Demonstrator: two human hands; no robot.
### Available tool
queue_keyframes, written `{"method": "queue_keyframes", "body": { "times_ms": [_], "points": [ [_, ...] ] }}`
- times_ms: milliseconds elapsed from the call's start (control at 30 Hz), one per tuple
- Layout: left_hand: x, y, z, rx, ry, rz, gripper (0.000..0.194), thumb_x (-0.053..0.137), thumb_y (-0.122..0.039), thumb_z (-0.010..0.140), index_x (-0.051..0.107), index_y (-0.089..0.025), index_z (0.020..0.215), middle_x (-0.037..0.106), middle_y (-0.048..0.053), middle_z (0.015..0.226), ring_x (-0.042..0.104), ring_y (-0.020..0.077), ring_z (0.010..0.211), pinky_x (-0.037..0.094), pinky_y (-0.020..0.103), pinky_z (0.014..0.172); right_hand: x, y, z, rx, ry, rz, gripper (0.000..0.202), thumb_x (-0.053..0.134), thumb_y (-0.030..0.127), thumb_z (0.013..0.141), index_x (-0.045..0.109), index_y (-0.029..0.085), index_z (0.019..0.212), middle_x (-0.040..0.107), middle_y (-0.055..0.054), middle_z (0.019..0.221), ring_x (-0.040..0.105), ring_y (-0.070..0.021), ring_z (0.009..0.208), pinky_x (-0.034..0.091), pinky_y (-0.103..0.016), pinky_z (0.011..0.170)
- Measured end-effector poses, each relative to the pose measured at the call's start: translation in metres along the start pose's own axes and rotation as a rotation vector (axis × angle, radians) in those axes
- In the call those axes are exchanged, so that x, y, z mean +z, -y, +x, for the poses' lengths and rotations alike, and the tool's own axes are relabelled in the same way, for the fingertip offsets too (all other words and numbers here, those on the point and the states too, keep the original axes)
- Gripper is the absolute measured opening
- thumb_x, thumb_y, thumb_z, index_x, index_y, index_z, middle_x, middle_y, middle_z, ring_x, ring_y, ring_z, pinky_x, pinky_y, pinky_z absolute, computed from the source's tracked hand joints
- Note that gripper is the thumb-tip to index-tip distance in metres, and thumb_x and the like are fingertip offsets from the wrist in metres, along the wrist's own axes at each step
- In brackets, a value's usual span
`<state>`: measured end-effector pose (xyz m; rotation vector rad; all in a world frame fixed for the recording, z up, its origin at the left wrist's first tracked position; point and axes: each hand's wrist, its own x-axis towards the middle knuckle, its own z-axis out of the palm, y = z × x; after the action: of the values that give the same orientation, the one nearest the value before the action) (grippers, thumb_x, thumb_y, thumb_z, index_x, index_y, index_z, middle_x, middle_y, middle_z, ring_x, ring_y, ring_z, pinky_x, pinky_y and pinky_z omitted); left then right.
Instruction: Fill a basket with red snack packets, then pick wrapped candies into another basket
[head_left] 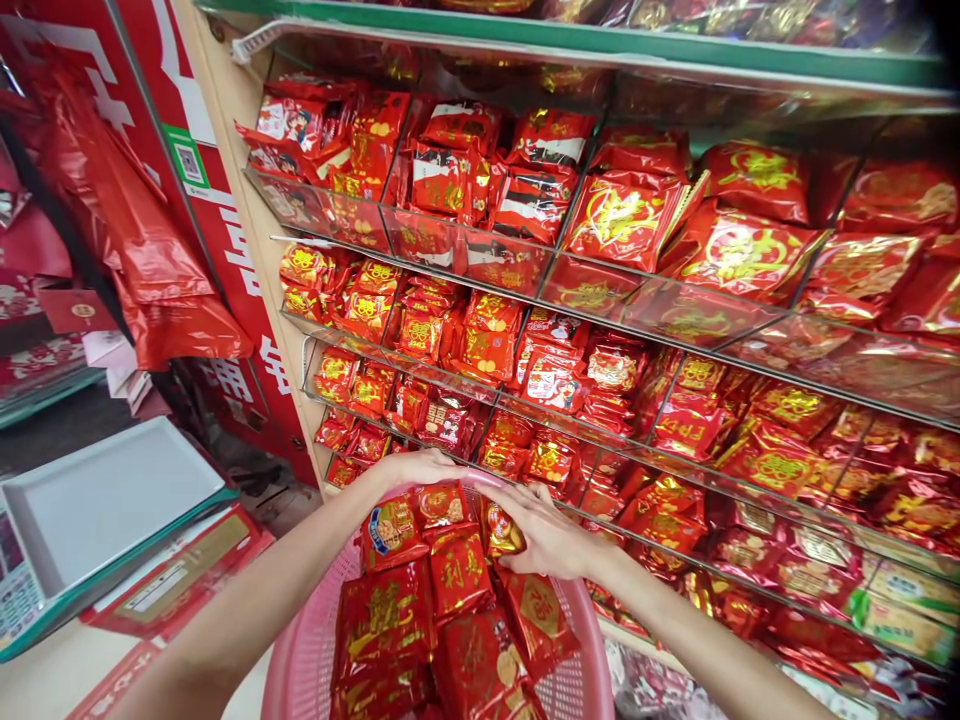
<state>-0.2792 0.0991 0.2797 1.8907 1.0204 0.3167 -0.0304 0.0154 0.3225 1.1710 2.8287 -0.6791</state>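
A pink plastic basket (289, 640) stands in front of me, heaped with red and gold wrapped snack packets (459, 572). My left hand (426, 466) is at the basket's far rim, its fingers curled over the edge and partly hidden. Just inside that rim, my right hand (551, 530) has its thumb and fingers around a small red and gold snack packet (501, 528). Larger red packets (386, 615) lie nearer to me in the basket.
Tiered shelves (420, 240) with clear dividers hold many red packets beyond the basket. On the left, a weighing scale (112, 500) sits on a counter beside a red box (180, 575). Red plastic bags (142, 220) hang at the upper left, near a red wall panel (232, 260).
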Motion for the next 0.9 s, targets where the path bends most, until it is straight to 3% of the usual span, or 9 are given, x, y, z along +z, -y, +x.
{"method": "queue_keyframes", "body": {
  "times_ms": [300,433,700,900],
  "points": [
    [-0.004,-0.017,-0.012,-0.005,0.027,0.068,0.065,0.040,-0.072,0.079,0.073,-0.015,0.081,0.059,0.000,0.064,0.045,0.0136,0.061,0.034,0.026,0.058,-0.002,0.011,-0.009,0.017,0.002,0.019,0.088,0.062,0.030,0.074,0.013,0.033,0.147,0.031,-0.006,0.152,0.030,-0.0286,0.136,0.010,-0.059,0.112],
    [-0.002,-0.015,-0.013,-0.009,0.035,0.072,0.063,0.042,-0.071,0.078,0.072,-0.016,0.078,0.056,-0.001,0.060,0.042,0.0129,0.058,0.033,0.026,0.056,0.001,0.011,-0.011,0.007,-0.011,0.017,0.087,0.062,0.029,0.073,0.015,0.033,0.146,0.033,-0.005,0.150,0.031,-0.0262,0.135,0.014,-0.055,0.112],
    [-0.001,-0.006,-0.015,-0.002,0.006,0.049,0.063,0.043,-0.071,0.078,0.074,-0.017,0.091,0.068,0.002,0.073,0.053,0.0181,0.071,0.039,0.028,0.066,0.003,0.021,-0.008,-0.001,-0.023,0.048,0.084,0.057,0.026,0.073,0.017,0.029,0.147,0.037,-0.008,0.148,0.036,-0.0254,0.131,0.021,-0.048,0.110],
    [0.000,-0.003,-0.012,0.004,0.043,0.047,0.064,0.042,-0.072,0.078,0.073,-0.016,0.086,0.065,0.002,0.067,0.050,0.0167,0.064,0.037,0.027,0.058,0.005,0.022,-0.006,-0.017,-0.026,0.042,0.093,0.057,0.021,0.065,0.014,0.029,0.147,0.036,-0.007,0.148,0.034,-0.0262,0.133,0.020,-0.049,0.110]
  ]
}}
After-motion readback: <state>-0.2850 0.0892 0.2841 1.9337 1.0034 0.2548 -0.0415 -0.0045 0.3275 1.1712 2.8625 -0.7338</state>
